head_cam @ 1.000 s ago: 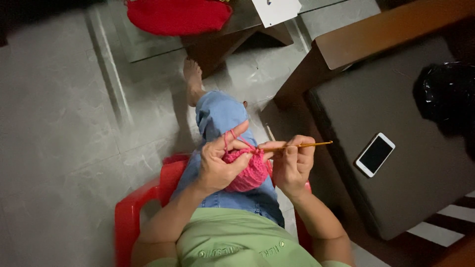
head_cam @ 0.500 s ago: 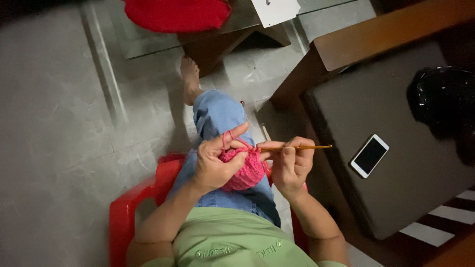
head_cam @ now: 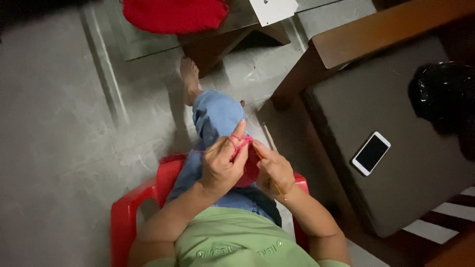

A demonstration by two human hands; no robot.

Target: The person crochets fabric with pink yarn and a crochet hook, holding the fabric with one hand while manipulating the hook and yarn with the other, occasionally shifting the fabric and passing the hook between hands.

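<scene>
My left hand (head_cam: 221, 164) holds a pink crocheted piece (head_cam: 249, 169) over my lap, with pink yarn (head_cam: 239, 142) looped around its raised forefinger. My right hand (head_cam: 273, 169) grips a thin yellow-brown crochet hook (head_cam: 275, 186); its shaft slants down past the wrist and its tip is hidden between the two hands. The hands touch each other at the work. I sit on a red plastic chair (head_cam: 129, 211) in blue jeans, one bare foot (head_cam: 189, 78) out on the grey floor.
A dark cushioned seat with a wooden frame (head_cam: 346, 47) stands to my right, with a white phone (head_cam: 371, 153) and a black bag (head_cam: 443, 94) on it. Ahead, a glass-topped table (head_cam: 148, 42) carries a red cushion (head_cam: 175, 14) and a white paper (head_cam: 273, 10).
The hook, which pointed out to the right, has swung round so its shaft now slants down along my right wrist. My hands have closed together over the pink piece.
</scene>
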